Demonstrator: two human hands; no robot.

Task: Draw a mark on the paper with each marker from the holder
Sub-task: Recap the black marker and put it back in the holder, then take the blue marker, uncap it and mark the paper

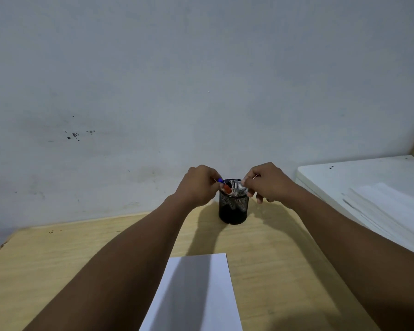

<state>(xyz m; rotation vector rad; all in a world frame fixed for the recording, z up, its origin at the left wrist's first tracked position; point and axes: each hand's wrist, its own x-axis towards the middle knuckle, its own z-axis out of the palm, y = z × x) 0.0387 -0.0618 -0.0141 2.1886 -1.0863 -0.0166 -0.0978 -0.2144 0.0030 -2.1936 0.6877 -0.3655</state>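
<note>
A white sheet of paper (196, 292) lies nearest, at 6 o'clock on the wooden bench (58, 259). Beyond it at 12 o'clock stands the black mesh holder (233, 207) with markers (228, 189) inside. The left hand (197, 185) has its grip pinched on a marker's blue end; the right hand (265, 183) curls at the holder's rim, grip state unclear.
</note>
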